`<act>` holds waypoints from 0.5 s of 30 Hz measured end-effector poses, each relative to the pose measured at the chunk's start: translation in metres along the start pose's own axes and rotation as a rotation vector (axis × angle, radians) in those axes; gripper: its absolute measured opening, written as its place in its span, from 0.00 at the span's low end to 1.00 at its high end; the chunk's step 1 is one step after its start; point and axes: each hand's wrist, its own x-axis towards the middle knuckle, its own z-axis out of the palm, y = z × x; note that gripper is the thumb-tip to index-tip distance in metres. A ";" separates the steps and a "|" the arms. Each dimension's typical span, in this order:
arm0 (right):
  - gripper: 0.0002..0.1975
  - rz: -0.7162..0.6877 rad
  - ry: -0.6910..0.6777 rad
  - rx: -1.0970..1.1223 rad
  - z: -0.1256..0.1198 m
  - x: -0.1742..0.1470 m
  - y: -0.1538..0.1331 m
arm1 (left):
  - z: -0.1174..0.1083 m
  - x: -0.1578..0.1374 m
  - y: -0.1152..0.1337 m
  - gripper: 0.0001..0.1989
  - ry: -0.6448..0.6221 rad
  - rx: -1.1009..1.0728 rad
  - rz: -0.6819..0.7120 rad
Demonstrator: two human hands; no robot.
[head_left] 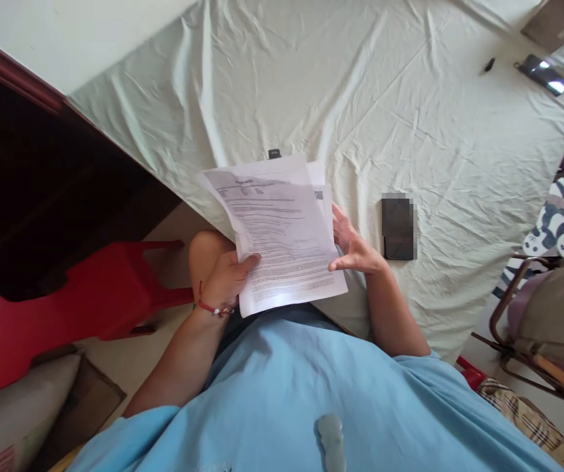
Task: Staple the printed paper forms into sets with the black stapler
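Several printed sheets of paper (286, 229) are held over my lap at the table's edge, fanned slightly apart at the top. My left hand (227, 275) grips their lower left edge, thumb on the printed front and fingers hidden behind. At the right edge, my right hand (355, 246) has its thumb laid over the front sheet, while its other fingers reach behind, partly hidden. A red string bracelet (213, 309) circles my left wrist. Just beyond the sheets' top edge, a small black object (274, 154) shows in part.
A wrinkled pale cloth (384, 118) covers the table. On it lie a dark phone-like object (398, 229) to the right, a small black item (490, 64) and a shiny dark object (542, 73). A red plastic chair (99, 288) stands left, a metal-framed chair (512, 321) right.
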 end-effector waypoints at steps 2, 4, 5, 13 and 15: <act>0.61 -0.001 0.126 -0.013 0.004 0.002 0.001 | 0.004 -0.004 0.002 0.27 -0.018 -0.016 0.031; 0.53 0.030 0.296 0.038 0.004 0.004 0.002 | 0.010 -0.009 0.006 0.26 -0.017 -0.003 0.119; 0.48 0.062 0.368 0.084 0.003 0.004 0.002 | 0.014 -0.012 0.007 0.26 -0.014 0.020 0.172; 0.23 0.254 0.454 0.287 -0.007 -0.001 0.004 | 0.028 -0.016 0.001 0.23 -0.122 0.097 0.265; 0.22 0.252 0.487 0.291 -0.003 0.000 0.007 | 0.029 -0.011 0.003 0.26 -0.110 0.011 0.230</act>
